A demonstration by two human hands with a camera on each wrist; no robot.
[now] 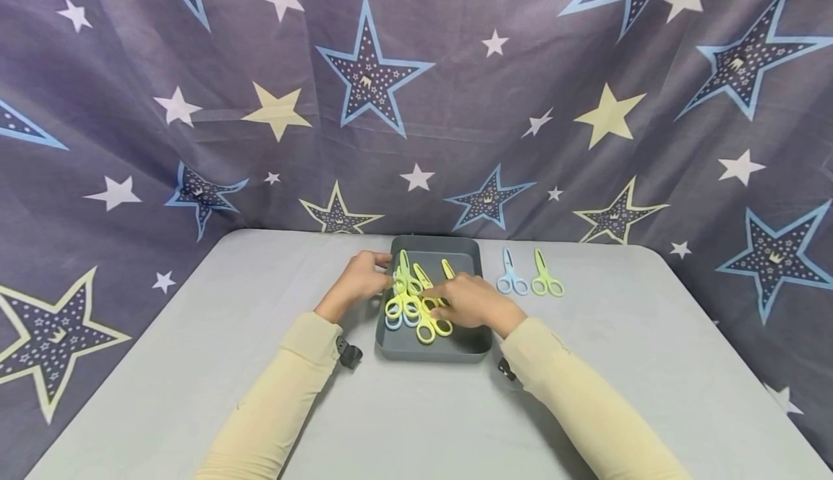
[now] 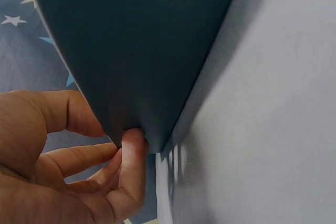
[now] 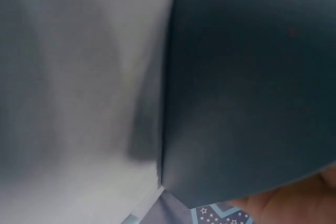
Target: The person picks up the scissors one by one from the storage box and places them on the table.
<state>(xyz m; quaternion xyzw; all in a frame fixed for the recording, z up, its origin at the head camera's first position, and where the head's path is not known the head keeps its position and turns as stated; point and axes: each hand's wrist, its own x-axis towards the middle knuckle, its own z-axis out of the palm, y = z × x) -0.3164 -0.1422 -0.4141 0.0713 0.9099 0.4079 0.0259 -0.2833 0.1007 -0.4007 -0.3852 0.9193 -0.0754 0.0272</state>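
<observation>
My left hand (image 1: 362,275) pinches the left wall of a dark grey tray (image 1: 432,356), with a finger on its outer face in the left wrist view. Several safety scissors lie in a pile in the tray's left half. Light green scissors (image 1: 405,272) are on top, yellow scissors (image 1: 402,308) overlap them, and blue handles (image 1: 393,323) show underneath. My right hand (image 1: 473,299) reaches over the tray's right wall, its fingertips at yellow scissors (image 1: 426,335). I cannot tell whether it grips them. A yellow blade (image 1: 447,269) shows beyond that hand.
Blue scissors (image 1: 510,275) and green scissors (image 1: 545,276) lie side by side on the light grey table (image 1: 618,364), right of the tray. A dark star-patterned curtain (image 1: 449,90) hangs along the table's back edge.
</observation>
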